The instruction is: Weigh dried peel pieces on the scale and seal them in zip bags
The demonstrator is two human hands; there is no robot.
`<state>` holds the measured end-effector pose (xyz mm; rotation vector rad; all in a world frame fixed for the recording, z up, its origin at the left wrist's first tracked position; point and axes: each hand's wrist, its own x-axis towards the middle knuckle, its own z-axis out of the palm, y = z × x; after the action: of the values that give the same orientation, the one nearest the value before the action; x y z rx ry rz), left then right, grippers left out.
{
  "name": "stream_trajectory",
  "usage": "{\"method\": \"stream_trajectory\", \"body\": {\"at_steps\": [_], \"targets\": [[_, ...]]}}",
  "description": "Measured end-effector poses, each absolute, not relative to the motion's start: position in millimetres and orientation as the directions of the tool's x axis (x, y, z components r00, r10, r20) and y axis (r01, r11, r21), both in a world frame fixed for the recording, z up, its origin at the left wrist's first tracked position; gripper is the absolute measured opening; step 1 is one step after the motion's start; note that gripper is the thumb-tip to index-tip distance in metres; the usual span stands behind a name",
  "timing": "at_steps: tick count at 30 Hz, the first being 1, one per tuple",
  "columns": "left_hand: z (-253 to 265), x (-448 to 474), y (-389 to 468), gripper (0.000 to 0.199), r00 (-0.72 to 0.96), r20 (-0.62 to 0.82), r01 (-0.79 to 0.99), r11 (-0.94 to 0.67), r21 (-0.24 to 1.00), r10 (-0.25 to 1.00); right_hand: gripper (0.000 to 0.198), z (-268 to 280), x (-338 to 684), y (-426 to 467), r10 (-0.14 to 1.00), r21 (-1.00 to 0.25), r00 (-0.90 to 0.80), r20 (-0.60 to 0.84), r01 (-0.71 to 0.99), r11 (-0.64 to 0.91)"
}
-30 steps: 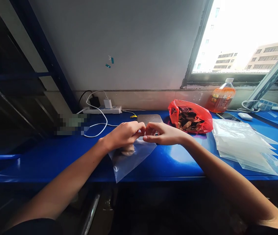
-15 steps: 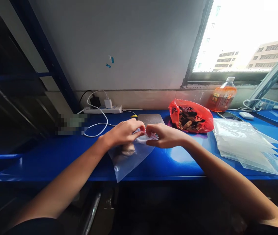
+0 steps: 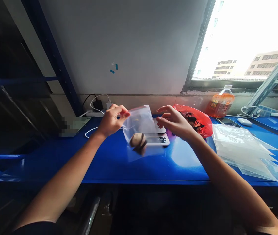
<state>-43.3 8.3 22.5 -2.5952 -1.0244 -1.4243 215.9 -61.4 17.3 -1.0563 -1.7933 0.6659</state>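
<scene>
Between thumb and fingers, my left hand (image 3: 113,120) pinches the top left corner of a clear plastic bag (image 3: 140,119). The bag hangs tilted, with brown and pale dried pieces (image 3: 139,142) low inside it, blurred by motion. My right hand (image 3: 174,120) is just right of the bag, apart from it, fingers spread and holding nothing. Behind the bag, partly covered by it, a kitchen scale (image 3: 163,139) with a small display lies on the blue table (image 3: 99,166).
A red plastic bag (image 3: 206,122) of dark dried pieces stands behind my right hand. To the right lies a stack of clear bags (image 3: 241,150). An orange drink bottle (image 3: 222,101), a white case (image 3: 245,122) and a white cable (image 3: 89,132) are further back.
My left hand has lifted the clear bag up and to the left. My right hand has let go of the bag and moved right. The scale's display now shows.
</scene>
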Motion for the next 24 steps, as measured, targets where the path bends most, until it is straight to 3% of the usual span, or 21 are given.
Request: {"method": "stream_trajectory", "body": {"at_steps": [3, 5, 7, 10, 12, 15, 17, 20, 22, 24], "targets": [[27.4, -48.3, 9.9, 0.022, 0.128, 0.819, 0.402, -0.784, 0.474, 0.56, 0.044, 17.6, 215.5, -61.6, 0.871, -0.736, -0.135, 0.472, 0.484, 0.474], [30.5, -49.7, 10.4, 0.021, 0.033, 0.841, 0.313, -0.805, 0.504, 0.54, 0.049, 15.8, 210.2, -61.7, 0.885, -0.728, -0.089, 0.458, 0.533, 0.431], [33.1, -48.5, 8.9, 0.021, -0.035, 0.874, 0.269, -0.837, 0.476, 0.485, 0.055, 12.8, 202.5, -61.2, 0.924, -0.797, -0.038, 0.381, 0.492, 0.35], [34.7, -42.0, 1.8, 0.021, -0.13, 0.919, 0.239, -0.888, 0.393, 0.372, 0.055, 7.7, 189.1, -61.0, 0.986, -0.967, -0.116, 0.119, 0.21, 0.142], [33.3, -36.1, -4.3, 0.023, -0.154, 0.935, 0.222, -0.911, 0.348, 0.32, 0.049, 4.8, 179.6, -62.1, 0.97, -0.999, -0.242, 0.018, -0.034, 0.01], [27.2, -28.5, -10.2, 0.023, -0.083, 0.947, 0.184, -0.929, 0.32, 0.31, 0.045, 3.0, 169.0, -65.4, 0.948, -0.954, -0.3, 0.109, -0.3, 0.015], [22.2, -25.5, -10.6, 0.019, 0.006, 0.95, 0.159, -0.939, 0.306, 0.311, 0.044, 5.4, 169.6, -68.6, 0.949, -0.924, -0.246, 0.198, -0.37, 0.097], [16.9, -23.3, -9.3, 0.02, 0.12, 0.943, 0.173, -0.942, 0.288, 0.311, 0.042, 16.5, 189.6, -77.1, 0.967, -0.934, -0.074, 0.245, -0.286, 0.215], [15.0, -22.1, -10.1, 0.033, 0.166, 0.935, 0.222, -0.936, 0.274, 0.313, 0.042, 27.5, 215.1, -86.1, 0.957, -0.948, 0.077, 0.279, -0.135, 0.287], [13.3, -20.4, -12.7, 0.041, 0.213, 0.915, 0.278, -0.919, 0.279, 0.343, 0.045, 37.9, 246.4, -96.1, 0.881, -0.915, 0.249, 0.402, 0.079, 0.396]]}}
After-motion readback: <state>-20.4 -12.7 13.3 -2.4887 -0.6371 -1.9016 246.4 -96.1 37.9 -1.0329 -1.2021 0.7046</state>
